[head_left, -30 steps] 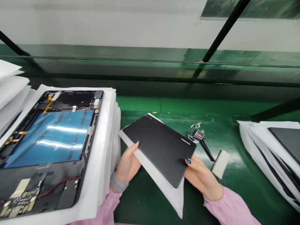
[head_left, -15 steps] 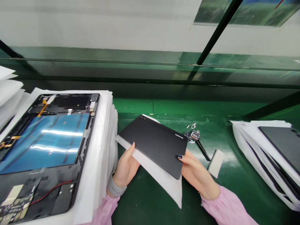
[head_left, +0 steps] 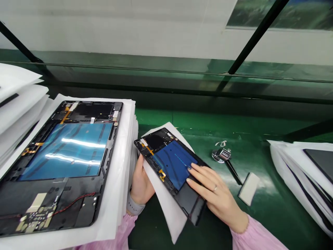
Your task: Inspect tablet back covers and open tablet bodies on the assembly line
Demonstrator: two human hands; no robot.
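Note:
A tablet without its screen (head_left: 169, 163) is tilted over the table, its inside facing up. Blue film covers its middle, and orange ribbon cables run along one side. A white foam sheet (head_left: 166, 211) lies beneath it, sticking out at the front and back. My left hand (head_left: 142, 182), with a grey band at the wrist, is closed on the near left edge of tablet and sheet; its fingers are partly hidden underneath. With fingers laid over the film, my right hand (head_left: 217, 192) grips the right edge; its thumb is hidden.
A larger-looking opened tablet (head_left: 78, 149) tops a stack of white sheets (head_left: 125, 139) at left, beside another pile of sheets (head_left: 20, 104). A round metal tool with a black strap (head_left: 222, 155) and a pale block (head_left: 249, 189) lie right. Wrapped tablets (head_left: 293, 173) stand far right.
The tablet has turned over, from its black back with a logo to its open inside. My right hand's fingers have moved onto its upper face. The view has shifted slightly left.

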